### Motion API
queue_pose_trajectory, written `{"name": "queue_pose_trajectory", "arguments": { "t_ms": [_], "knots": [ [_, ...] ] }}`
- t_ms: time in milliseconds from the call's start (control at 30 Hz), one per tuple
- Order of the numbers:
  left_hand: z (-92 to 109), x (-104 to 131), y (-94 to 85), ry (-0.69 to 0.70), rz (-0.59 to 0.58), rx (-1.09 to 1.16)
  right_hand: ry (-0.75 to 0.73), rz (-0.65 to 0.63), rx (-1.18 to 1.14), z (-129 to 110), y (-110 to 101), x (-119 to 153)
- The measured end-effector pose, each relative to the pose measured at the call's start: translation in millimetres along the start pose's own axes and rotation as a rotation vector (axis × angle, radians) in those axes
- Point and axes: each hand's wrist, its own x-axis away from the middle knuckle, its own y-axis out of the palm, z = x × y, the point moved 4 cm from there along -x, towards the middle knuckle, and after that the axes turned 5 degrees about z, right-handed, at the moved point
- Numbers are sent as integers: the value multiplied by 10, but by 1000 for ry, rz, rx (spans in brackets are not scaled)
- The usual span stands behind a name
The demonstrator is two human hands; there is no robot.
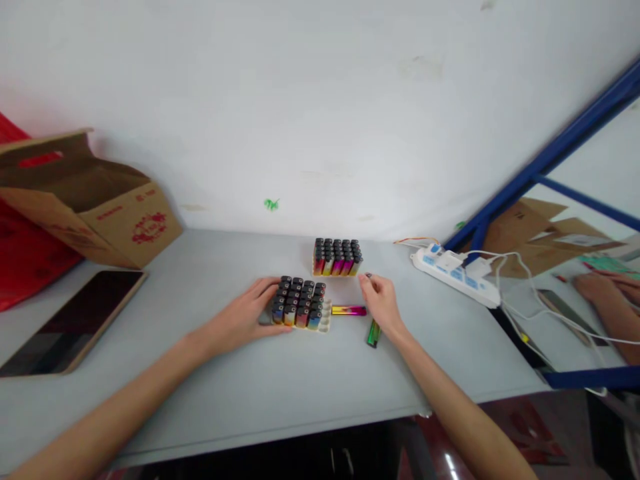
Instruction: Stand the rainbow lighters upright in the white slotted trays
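Observation:
My left hand [245,317] grips the left side of a pale tray [325,320] that holds several upright lighters [299,303] with black tops and coloured bodies. Cups along the tray's right edge have no lighters in them. To the right of the tray, my right hand [381,303] is closed, with a small black lighter top [369,275] showing above the fingers; the rest of that lighter is hidden. Between tray and hand lies a yellow and purple lighter [349,311]. A green lighter [373,333] lies just below my right hand, partly covered by it.
Near the wall stands a second block of upright lighters [337,257]. A white power strip [455,277] with cables lies at the right, beside a blue metal frame [530,173]. At left are a tablet-like device [75,320] and an open cardboard box [125,223]. Another person's hand [595,290] is beyond the frame.

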Motion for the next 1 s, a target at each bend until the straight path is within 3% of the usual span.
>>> {"name": "queue_pose_trajectory", "arguments": {
  "t_ms": [200, 300, 400, 500, 700, 1000],
  "knots": [
    [3, 0, -1, 15, 6, 15, -40, 30, 16, -12, 76, 11],
    [30, -2, -21, 11, 2, 15, -63, -100, -30, -99, 137, 17],
    [46, -1, -32, 5, -9, 9, -225, -257, 26, -302, 190, 19],
    [55, 0, -38, 5, -18, 2, -384, -259, 214, -430, 217, 26],
    [82, -16, -49, 6, -33, -1, -288, -240, 261, -302, 241, 71],
    [-20, 18, 8, 22, -4, -44, -515, -446, 338, -299, 290, 93]
  ]
}}
